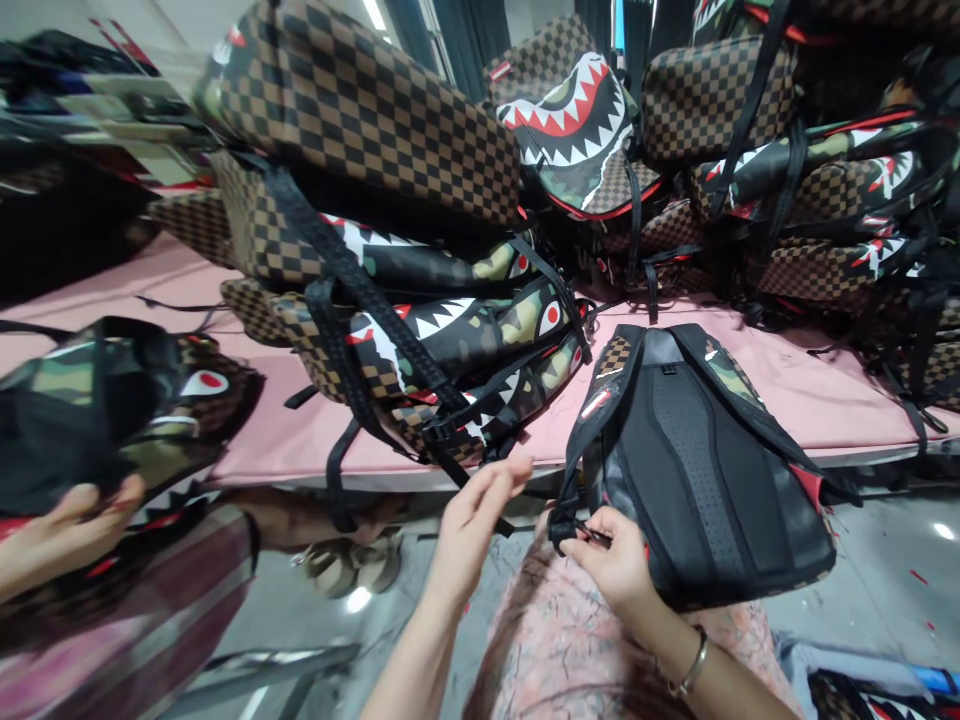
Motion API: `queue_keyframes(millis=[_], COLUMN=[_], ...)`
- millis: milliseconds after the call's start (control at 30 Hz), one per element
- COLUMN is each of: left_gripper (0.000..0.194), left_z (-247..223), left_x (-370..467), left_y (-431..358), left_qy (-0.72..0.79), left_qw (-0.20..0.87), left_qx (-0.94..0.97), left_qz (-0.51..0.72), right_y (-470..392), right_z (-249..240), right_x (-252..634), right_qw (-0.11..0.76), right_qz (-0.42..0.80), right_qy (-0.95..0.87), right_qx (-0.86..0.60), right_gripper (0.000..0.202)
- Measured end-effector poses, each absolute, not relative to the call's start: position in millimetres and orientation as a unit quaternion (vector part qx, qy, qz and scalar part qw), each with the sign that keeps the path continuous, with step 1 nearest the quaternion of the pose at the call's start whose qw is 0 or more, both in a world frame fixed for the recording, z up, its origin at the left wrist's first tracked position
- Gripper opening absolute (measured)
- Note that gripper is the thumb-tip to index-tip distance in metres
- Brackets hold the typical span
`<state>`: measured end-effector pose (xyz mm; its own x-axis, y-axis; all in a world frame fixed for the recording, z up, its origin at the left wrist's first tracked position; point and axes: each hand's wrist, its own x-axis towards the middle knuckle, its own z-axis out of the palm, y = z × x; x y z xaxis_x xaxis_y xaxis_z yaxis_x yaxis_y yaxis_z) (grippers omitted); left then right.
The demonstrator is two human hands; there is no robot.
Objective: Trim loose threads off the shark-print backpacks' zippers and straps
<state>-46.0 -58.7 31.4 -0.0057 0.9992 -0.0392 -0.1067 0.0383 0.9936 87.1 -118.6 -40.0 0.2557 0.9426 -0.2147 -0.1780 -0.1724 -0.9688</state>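
Observation:
A backpack [697, 470] with a black padded back panel leans over the front edge of the pink table, its back facing up towards me. My right hand [616, 562], a bangle on its wrist, pinches the lower end of the backpack's left shoulder strap near a black buckle [564, 524]. To the left of that strap, my left hand [480, 510] is raised with its fingers stretched out and nothing visible in them. Its fingertips are close to the table edge, apart from the backpack.
Stacked checkered and camouflage backpacks [375, 130] stand ahead on the pink table [795, 390], with more piled at the right [825, 200]. At left, a co-worker's hand [82, 530] holds another backpack [172, 400]. A bag-filled container [840, 660] is at lower right.

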Motion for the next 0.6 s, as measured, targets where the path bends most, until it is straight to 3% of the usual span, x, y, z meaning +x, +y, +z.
queue_keyframes(millis=[133,233,400,600], left_gripper=[0.047,0.042,0.03,0.033], left_z=[40,40,41,37], left_x=[-13,2,-2,-16], left_y=[-32,-23,-44,-84], left_qy=[0.462,0.461,0.416,0.404], left_qw=[0.56,0.577,0.721,0.763], left_qx=[0.548,0.562,0.389,0.281], left_qz=[0.417,0.373,0.394,0.419], right_y=[-121,-125,-130,-116], right_z=[-42,-43,-32,5], right_x=[84,84,100,142], right_qw=[0.565,0.576,0.557,0.573], right_qz=[0.507,0.5,0.5,0.455], right_qy=[-0.324,-0.317,-0.357,-0.386], right_qx=[-0.564,-0.564,-0.559,-0.561], right_gripper=[0.022,0.025,0.028,0.032])
